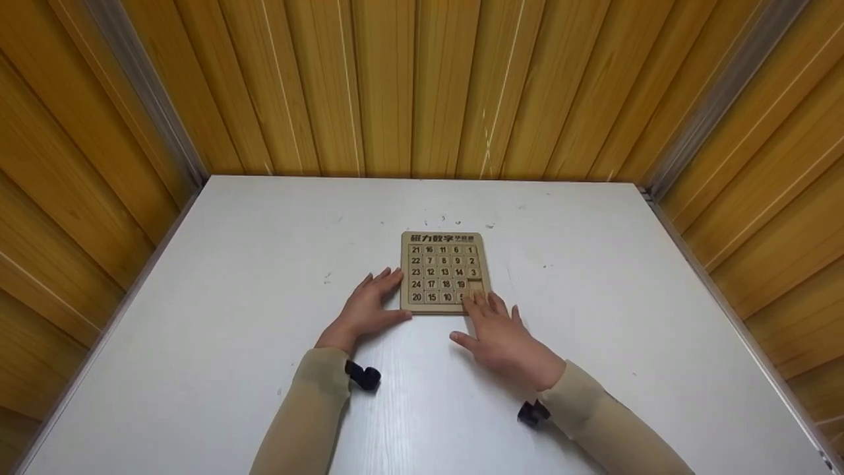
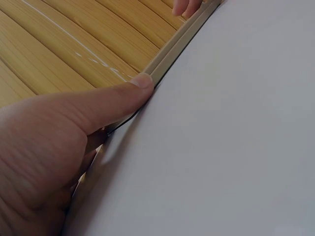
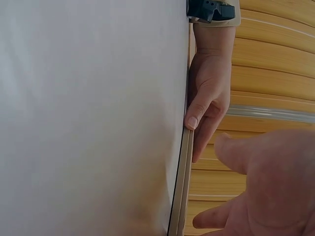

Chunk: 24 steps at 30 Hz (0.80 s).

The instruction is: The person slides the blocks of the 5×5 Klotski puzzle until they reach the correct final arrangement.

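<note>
A wooden number slide puzzle (image 1: 422,308) lies flat near the middle of the table, its numbered tiles in rows under a printed header. My left hand (image 1: 369,309) holds its lower left corner, thumb at the near edge and fingers along the left side. In the left wrist view the thumb (image 2: 118,101) presses against the puzzle's edge (image 2: 177,49). My right hand (image 1: 508,340) reaches over the lower right corner with fingers extended, fingertips on the tiles beside a gap below tile 3 (image 1: 473,272). Those fingers partly cover tile 5 (image 1: 462,297). The right thumb stands apart, off the puzzle.
The white table (image 1: 231,264) surrounds the puzzle, with small dark marks beyond it. Yellow wood-look panels (image 1: 382,86) enclose the back and sides, with grey metal posts (image 1: 142,86) at the corners. Each wrist wears a small black camera (image 1: 366,377).
</note>
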### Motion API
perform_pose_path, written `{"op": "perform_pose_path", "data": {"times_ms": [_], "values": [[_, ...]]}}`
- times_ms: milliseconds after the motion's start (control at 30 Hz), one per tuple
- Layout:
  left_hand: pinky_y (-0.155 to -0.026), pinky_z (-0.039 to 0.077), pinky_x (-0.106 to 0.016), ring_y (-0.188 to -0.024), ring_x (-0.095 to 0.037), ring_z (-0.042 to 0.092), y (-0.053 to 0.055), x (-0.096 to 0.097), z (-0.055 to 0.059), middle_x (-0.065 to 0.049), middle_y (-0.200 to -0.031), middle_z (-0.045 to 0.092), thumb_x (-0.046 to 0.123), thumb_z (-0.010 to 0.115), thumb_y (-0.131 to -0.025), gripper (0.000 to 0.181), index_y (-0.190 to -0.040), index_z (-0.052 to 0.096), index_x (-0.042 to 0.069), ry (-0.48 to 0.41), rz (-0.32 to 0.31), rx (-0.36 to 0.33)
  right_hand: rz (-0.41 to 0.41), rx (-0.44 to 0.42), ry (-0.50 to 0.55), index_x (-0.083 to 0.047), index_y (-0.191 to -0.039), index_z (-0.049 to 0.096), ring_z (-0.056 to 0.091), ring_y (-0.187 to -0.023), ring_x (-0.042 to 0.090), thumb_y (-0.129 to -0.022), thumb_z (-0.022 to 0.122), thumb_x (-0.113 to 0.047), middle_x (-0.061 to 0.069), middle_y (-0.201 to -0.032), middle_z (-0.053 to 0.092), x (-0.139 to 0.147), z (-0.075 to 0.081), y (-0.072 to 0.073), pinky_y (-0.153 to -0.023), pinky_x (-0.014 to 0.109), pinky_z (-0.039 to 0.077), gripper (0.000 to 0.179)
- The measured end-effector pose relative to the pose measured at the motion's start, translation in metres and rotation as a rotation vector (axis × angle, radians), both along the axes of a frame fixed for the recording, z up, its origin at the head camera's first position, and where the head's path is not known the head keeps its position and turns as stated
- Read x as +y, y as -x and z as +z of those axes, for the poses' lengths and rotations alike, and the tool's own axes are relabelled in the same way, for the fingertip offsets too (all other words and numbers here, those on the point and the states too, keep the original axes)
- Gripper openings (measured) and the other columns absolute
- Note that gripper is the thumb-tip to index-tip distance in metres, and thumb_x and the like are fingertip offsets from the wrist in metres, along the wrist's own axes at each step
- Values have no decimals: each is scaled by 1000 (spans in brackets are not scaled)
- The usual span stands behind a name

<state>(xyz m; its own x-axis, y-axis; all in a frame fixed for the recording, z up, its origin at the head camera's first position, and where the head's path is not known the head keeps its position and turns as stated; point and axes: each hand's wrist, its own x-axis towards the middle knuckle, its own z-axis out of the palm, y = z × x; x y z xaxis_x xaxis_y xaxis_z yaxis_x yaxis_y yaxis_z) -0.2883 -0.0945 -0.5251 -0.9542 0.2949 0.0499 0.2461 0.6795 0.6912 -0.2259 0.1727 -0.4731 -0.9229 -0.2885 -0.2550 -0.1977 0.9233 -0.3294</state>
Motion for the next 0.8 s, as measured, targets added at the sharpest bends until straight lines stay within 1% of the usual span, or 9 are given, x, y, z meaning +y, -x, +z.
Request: {"op": "perform_pose_path", "data": {"times_ms": [167, 333, 467, 633, 800], "values": [[-135, 9, -47, -160, -23, 25, 0, 0, -1, -1, -166, 38, 37, 85, -82, 91, -158, 39, 15, -2, -8, 5, 14, 0, -17, -8, -165, 20, 3, -161, 44, -103, 50, -57, 18, -173, 10, 0, -1, 9, -126, 73, 3, 85], [-135, 9, -48, -160, -25, 24, 0, -1, 0, -2, -167, 36, 38, 85, -82, 93, -159, 39, 15, -6, -9, 4, 14, -1, 5, -7, -165, 19, 2, -161, 44, -103, 50, -56, 19, -173, 11, 1, -2, 18, -126, 73, 2, 85], [-134, 11, -49, -160, -26, 25, 0, -1, -1, -3, -167, 36, 38, 85, -82, 93, -159, 39, 15, 3, -7, 6, 9, 10, 18, -7, -165, 19, 1, -161, 44, -103, 51, -55, 18, -173, 10, 1, -4, 21, -126, 73, 2, 84], [-135, 11, -47, -160, -24, 25, -1, 1, 1, -1, -166, 38, 38, 85, -83, 91, -158, 40, 16, 13, 10, -14, 14, 8, 33, -11, -166, 17, -1, -161, 42, -103, 51, -56, 16, -174, 8, -3, -4, 13, -127, 73, 1, 84], [-134, 12, -49, -160, -25, 25, -1, 0, 2, 0, -166, 38, 38, 84, -83, 89, -158, 41, 17, 16, 15, -16, 64, -2, 46, -13, -166, 18, -2, -162, 39, -102, 51, -57, 11, -174, 9, -11, -3, 2, -127, 71, 0, 84]]}}
